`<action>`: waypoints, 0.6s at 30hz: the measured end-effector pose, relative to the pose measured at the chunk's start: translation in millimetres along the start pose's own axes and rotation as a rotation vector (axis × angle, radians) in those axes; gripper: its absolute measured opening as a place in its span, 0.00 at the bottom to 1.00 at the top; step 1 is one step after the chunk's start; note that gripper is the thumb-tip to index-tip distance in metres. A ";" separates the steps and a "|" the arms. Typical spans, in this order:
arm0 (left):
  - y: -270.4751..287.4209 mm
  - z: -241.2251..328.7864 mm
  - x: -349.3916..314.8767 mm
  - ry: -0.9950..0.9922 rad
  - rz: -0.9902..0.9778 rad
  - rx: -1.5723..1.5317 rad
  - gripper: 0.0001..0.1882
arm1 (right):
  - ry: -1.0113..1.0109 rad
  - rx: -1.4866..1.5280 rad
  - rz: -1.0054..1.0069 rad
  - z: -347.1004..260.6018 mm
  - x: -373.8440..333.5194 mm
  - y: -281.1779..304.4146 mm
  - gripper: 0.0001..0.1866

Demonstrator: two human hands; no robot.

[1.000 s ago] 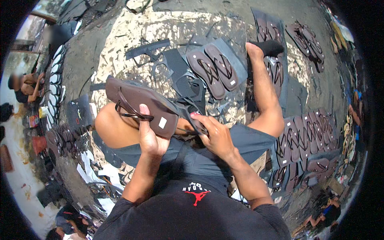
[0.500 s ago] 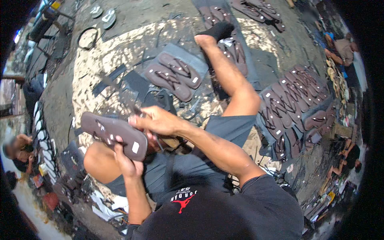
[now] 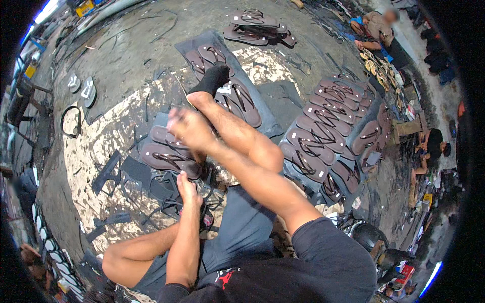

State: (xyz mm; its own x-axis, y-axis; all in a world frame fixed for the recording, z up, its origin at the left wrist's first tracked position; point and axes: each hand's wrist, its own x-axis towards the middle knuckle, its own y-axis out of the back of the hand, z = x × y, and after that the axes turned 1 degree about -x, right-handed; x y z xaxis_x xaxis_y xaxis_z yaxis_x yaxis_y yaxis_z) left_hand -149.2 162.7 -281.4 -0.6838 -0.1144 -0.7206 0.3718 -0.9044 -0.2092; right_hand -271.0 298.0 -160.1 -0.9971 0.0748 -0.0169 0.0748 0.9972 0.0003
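Observation:
My right hand (image 3: 189, 130), smeared by motion, is raised over a pair of brown flip-flops (image 3: 164, 157) with dark thong straps. A long thin tool (image 3: 179, 87) sticks out past its fingers toward my foot; blur hides its kind. My left hand (image 3: 189, 192) is lower, its fingers stretched out and pointing up at the dark end of the nearer flip-flop. I see nothing held in it. The pair lies on a grey sheet (image 3: 160, 119), partly behind my right hand and forearm.
Many flip-flops (image 3: 323, 126) lie in rows at the right. Others rest on a grey strip (image 3: 265, 118) under my socked foot (image 3: 214, 76), with a pile (image 3: 260, 28) beyond. Black scraps (image 3: 136, 171) litter the pale floor sheet (image 3: 81, 166). Another person (image 3: 379, 30) sits far right.
The flip-flop my left hand held no longer shows in it. My right hand has swung up and away from my left. The whole view has shifted, so the floor items appear further left.

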 end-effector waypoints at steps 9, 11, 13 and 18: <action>-3.3 -20.4 36.5 -0.102 -0.035 -0.255 0.27 | -0.150 -0.701 -0.522 86.4 -1.9 -86.6 0.27; 21.7 -27.3 69.5 -0.042 -0.061 -0.573 0.27 | -0.174 -0.562 -0.600 64.0 -3.8 -103.6 0.27; 25.3 -15.0 74.7 -0.077 0.036 -0.453 0.28 | -0.148 -0.445 -0.591 49.7 -4.2 -86.5 0.26; 25.6 72.8 32.2 -0.056 0.078 -0.122 0.35 | -0.352 -0.420 -0.384 -8.5 -37.7 15.0 0.27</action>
State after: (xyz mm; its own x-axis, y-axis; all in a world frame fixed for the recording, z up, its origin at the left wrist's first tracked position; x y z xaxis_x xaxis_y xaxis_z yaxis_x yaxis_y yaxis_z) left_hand -207.4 106.0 -261.9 -0.6829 -0.2081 -0.7002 0.4960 -0.8358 -0.2354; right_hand -232.5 310.2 -151.0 -0.8813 -0.2197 -0.4184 -0.3685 0.8738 0.3174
